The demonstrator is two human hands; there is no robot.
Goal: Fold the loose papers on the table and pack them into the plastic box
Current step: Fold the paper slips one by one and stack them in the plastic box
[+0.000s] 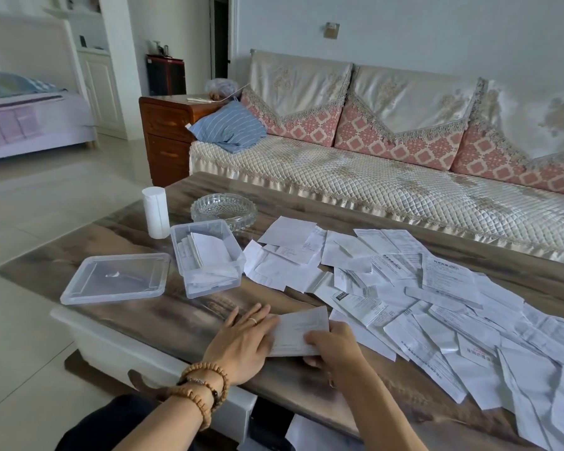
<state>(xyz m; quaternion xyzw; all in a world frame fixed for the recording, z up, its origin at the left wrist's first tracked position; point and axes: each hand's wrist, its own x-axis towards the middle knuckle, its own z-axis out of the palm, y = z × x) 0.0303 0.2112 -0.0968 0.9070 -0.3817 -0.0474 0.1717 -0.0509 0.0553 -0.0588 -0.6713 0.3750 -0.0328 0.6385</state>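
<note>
left hand (245, 340) presses flat, right hand (331, 345) pinches one paper (298, 330) mid-fold. the box (209, 258) beyond the fingers holds a few folded; a big pile (437, 304) remains right.

The person's left hand (245, 340) lies palm down with fingers straight and slightly spread, a ring on one finger and bead bracelets at the wrist. The right hand (334, 348) sits just beside it, fingers curled in a pinching grip, forearm reaching in from below.
</note>
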